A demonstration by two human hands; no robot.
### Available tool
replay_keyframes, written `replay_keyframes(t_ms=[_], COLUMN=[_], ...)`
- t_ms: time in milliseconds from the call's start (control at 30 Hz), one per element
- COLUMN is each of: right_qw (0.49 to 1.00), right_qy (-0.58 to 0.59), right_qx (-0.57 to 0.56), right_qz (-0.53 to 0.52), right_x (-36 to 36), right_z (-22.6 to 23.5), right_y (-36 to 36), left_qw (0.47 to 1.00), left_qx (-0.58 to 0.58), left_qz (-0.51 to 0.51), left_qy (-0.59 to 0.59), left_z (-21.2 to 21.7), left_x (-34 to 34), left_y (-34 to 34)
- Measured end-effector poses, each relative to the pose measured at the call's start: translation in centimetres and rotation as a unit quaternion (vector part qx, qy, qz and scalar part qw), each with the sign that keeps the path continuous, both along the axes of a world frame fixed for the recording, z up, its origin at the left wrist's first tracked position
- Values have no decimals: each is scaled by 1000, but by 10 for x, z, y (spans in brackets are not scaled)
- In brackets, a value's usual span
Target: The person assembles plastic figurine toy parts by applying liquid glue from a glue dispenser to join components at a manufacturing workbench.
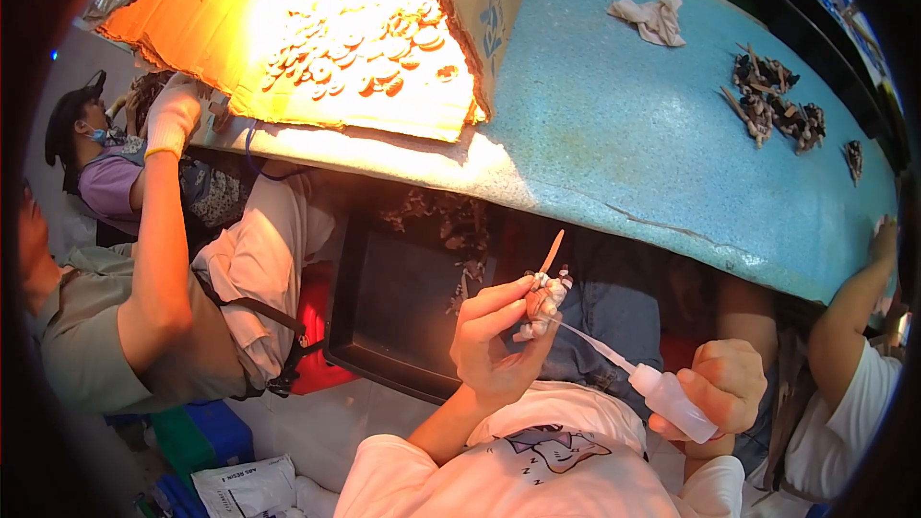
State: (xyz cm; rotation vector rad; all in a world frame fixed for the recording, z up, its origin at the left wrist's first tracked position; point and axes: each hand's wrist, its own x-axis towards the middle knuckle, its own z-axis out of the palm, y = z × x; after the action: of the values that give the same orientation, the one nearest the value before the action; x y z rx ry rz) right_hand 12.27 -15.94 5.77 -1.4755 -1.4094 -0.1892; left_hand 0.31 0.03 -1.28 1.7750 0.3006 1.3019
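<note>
Both hands are apart and each is closed on something: the left hand [494, 341] pinches a small pale knobbly piece [539, 307] between thumb and fingertips, and the right hand [715, 388] wraps a white squeeze bottle [679, 407]. The piece sits out in front of the person's chest, up and to the left of the right hand, so the left is the nearer. A thin wooden stick [551, 251] rises from its top, leaning slightly right. The bottle slopes up leftward, its long nozzle [600, 347] crossing the gap to the piece's lower right side; whether the tip touches, I cannot tell. Nothing visible blocks that line.

Beyond the stick's tip runs the near edge of a blue table [595, 134]. Left of the piece, lower down, is a black tray [389, 297]. Farther off, brightly lit cardboard [206, 48] carries small round pieces [384, 53]; at the table's right lie dark clustered pieces [772, 101], with a crumpled white cloth [655, 19] beyond.
</note>
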Motion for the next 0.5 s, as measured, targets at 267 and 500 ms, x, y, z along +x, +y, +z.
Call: replay_keyframes(t_ms=[267,500], right_qw=[999,996], right_qy=[2,7], right_qx=[37,73], right_qz=[-17,-41], right_x=[4,4], right_z=[-1,-6], right_y=[-8,-8], left_qw=[997,992], left_qx=[-52,-67], left_qz=[-52,-104], left_qy=[2,-7], left_z=[-4,-6], left_x=[-4,-7], left_y=[0,3])
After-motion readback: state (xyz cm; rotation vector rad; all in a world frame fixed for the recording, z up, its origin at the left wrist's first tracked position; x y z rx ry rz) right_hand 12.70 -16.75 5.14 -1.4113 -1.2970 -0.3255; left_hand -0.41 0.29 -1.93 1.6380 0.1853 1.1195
